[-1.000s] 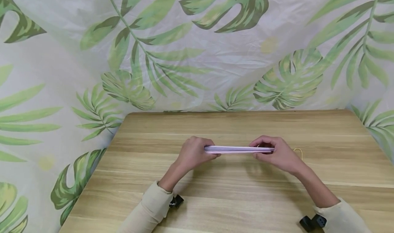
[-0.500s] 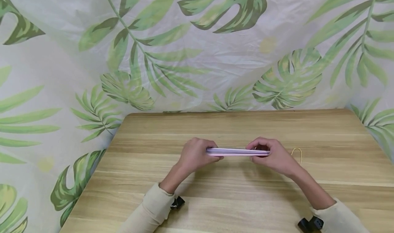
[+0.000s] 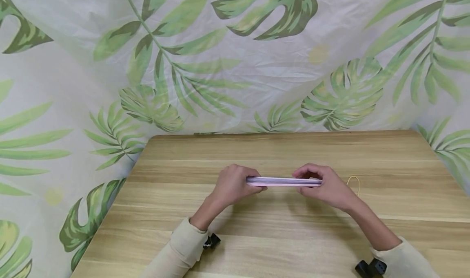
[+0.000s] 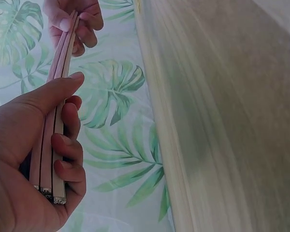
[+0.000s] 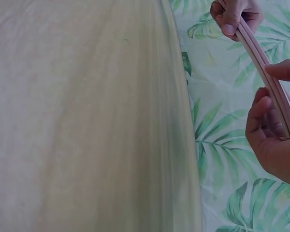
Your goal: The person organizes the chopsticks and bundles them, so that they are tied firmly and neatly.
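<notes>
A slim bundle of long, pale pink and lilac strips (image 3: 280, 182) is held level above the wooden table, between both hands. My left hand (image 3: 233, 184) grips its left end, thumb on one side and fingers curled round the other. In the left wrist view, dark lines run between the strips (image 4: 48, 159), and their near ends look grey and patterned. At the other end, my right hand (image 3: 323, 184) holds the bundle between thumb and fingers. The right wrist view shows the strips (image 5: 261, 60) running from hand to hand.
On the wooden table (image 3: 257, 237), a thin yellow loop (image 3: 358, 184) lies just beyond the right wrist. Behind the table hangs a leaf-patterned cloth (image 3: 271, 86). Small black devices sit at the left cuff (image 3: 189, 225) and right cuff (image 3: 394, 251).
Both hands and the bundle have shifted slightly toward the person; the right hand has also moved a little left. The gap visible between the strips has narrowed. Both hands keep their hold.
</notes>
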Demonstrator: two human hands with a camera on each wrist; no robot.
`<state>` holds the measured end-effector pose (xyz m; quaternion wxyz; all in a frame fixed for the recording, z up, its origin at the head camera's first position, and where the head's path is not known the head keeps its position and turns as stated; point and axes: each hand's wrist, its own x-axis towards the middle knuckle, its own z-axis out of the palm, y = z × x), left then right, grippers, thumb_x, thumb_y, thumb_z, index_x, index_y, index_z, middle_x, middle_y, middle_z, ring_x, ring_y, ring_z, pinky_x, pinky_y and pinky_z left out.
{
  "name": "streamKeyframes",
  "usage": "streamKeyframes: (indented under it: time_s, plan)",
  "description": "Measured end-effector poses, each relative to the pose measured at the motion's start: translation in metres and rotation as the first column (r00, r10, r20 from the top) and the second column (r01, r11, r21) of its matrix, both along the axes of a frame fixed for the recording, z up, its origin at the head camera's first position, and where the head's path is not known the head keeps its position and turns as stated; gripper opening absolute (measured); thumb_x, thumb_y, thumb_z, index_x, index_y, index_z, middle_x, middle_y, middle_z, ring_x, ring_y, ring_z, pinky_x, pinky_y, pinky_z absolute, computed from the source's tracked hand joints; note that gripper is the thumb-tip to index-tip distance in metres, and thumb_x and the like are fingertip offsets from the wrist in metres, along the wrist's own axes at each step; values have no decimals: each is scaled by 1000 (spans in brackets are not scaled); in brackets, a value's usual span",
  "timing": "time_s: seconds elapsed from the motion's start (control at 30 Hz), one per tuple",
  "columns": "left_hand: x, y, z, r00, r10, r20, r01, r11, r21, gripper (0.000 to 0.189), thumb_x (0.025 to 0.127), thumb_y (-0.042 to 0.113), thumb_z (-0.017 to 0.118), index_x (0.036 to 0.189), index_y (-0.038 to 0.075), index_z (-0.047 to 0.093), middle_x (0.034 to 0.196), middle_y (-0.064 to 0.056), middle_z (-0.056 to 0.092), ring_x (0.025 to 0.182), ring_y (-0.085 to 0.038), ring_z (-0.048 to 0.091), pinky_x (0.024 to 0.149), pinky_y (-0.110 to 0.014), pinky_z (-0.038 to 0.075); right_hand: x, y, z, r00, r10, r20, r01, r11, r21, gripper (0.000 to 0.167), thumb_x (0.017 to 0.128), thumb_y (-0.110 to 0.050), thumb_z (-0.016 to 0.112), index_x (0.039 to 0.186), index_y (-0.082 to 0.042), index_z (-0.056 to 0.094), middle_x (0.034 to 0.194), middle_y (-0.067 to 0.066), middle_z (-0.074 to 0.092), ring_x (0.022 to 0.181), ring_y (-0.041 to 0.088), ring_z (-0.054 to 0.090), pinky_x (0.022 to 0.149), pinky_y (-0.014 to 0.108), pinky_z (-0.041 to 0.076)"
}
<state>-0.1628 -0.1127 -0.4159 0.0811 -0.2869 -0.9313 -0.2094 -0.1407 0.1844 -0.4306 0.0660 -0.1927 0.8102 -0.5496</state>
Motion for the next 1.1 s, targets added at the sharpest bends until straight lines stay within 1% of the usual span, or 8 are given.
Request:
streamKeyframes:
  time_s: [0.17,0.3,0.43,0.53,0.7,0.8,0.9,1.1]
  plan:
    - [-3,-4,1,1000,5,26,-5,1000,27,18,81,37,95,83,25,82,71,13,74,58,0,51,55,-22,40,3,4,4,998,-30,-50,30,1000,2,49,94,-10,83,139,-8,65,128,13,73,114,6,68,95,19,53]
    - [-4,-6,3,999,7,49,-11,998,70,17,82,36,94,83,24,82,71,13,74,58,1,52,56,-22,41,7,6,6,998,-46,-53,44,998,-38,62,95,-11,82,151,-7,55,144,15,65,123,2,64,101,13,49]
    - [-5,-7,4,997,6,77,-13,995,99,17,82,35,95,85,24,82,73,13,75,60,1,54,58,-23,43,13,6,6,996,-47,-70,45,998,-38,79,96,-15,81,163,-15,40,159,11,54,140,5,55,105,9,43]
    - [-4,-6,4,997,0,81,-9,994,108,17,81,35,96,85,24,83,75,13,75,61,1,55,59,-23,44,18,4,2,996,-34,-83,28,996,-81,89,97,-11,80,169,-21,29,168,13,43,151,6,46,107,8,41]
    - [-3,-4,3,998,7,69,-13,996,87,18,80,37,96,85,26,83,74,15,75,60,1,54,57,-22,41,22,0,-5,995,-5,-104,-15,981,-194,103,95,3,75,173,-22,13,173,23,27,153,0,41,107,12,45]
    - [-2,-3,3,998,1,63,-5,998,68,17,81,39,95,86,27,83,74,15,75,60,1,52,56,-21,40,23,1,-5,994,3,-108,-25,978,-207,108,94,6,75,173,-24,9,175,17,25,153,-1,40,106,13,46]
    - [-2,-3,6,999,-9,52,6,998,55,17,81,38,95,85,26,83,73,14,74,59,1,52,56,-22,40,22,3,-3,994,22,-106,-43,979,-199,107,94,5,75,173,-25,10,175,10,25,154,0,39,107,13,45]
    - [-3,-7,12,999,0,48,-3,999,51,18,81,37,95,83,25,81,71,14,73,58,0,52,57,-22,40,22,7,2,991,71,-114,-95,970,-223,101,95,8,73,173,-17,14,174,2,30,155,1,39,109,13,45]
